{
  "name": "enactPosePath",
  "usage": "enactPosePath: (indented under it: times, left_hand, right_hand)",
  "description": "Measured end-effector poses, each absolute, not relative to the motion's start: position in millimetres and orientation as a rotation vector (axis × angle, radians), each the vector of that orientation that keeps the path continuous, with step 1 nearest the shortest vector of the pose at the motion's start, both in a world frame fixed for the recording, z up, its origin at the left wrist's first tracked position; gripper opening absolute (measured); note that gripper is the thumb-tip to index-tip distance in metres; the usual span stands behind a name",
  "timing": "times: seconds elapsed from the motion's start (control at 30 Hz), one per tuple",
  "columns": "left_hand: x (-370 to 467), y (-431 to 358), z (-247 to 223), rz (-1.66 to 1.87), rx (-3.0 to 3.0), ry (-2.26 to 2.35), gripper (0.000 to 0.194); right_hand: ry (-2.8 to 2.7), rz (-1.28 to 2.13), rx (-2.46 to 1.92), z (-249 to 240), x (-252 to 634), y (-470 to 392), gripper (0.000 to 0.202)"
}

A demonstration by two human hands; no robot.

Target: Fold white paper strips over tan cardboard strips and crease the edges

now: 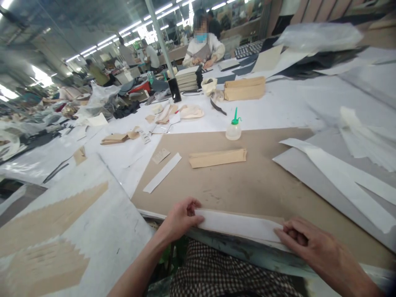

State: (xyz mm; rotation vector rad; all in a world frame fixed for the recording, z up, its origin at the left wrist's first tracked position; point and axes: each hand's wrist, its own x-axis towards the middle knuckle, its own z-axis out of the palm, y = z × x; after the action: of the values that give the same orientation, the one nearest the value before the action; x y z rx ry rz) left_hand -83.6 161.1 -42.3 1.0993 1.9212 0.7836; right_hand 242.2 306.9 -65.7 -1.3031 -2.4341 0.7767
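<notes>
A white strip [238, 224] stretches between my two hands at the near edge of the brown board. My left hand [185, 216] pinches its left end, thumb on top. At the other end, my right hand [309, 238] is closed on the strip between thumb and curled fingers. A tan edge shows along the strip's far side, apparently a layer beneath it. Farther up the board lie a stack of tan strips [218, 158], a second white strip [163, 173] set at a slant, and a small pale card [161, 155].
A clear bottle with a green spout [233, 130] stands at the board's [247, 185] far edge. White sheets [349, 181] cover the right side. Tan zigzag-edged pieces [55, 214] lie at left. Across the table a masked co-worker [202, 45] handles something beside a stack [188, 78].
</notes>
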Motion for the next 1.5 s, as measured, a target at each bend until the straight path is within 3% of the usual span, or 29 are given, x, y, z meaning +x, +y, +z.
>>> enactPosePath:
  times: [0.4, 0.8, 0.97, 1.13, 1.33, 1.5]
  left_hand:
    - [-83, 160, -47, 0.735, 1.143, 1.97, 0.034]
    - [-73, 155, -42, 0.614, 1.279, 2.068, 0.031]
    - [-64, 147, -48, 0.487, 1.815, 2.118, 0.019]
    - [-56, 138, -61, 0.534, 2.553, 1.914, 0.028]
    - [-64, 130, -76, 0.517, 2.67, 1.91, 0.036]
    - [-72, 124, -88, 0.541, 2.638, 1.941, 0.05]
  right_hand:
    - [-2.448, 0.753, -1.233, -63, 243, 308, 0.053]
    - [-2.374, 0.583, -1.212, -73, 246, 295, 0.028]
    - [-2.449, 0.552, -0.96, -77, 246, 287, 0.029]
    - [-2.473, 0.541, -0.9, -83, 252, 289, 0.028]
    - [-2.547, 0.647, -0.918, -75, 257, 290, 0.044]
    - [-2.486, 0.668, -1.112, -65, 263, 288, 0.038]
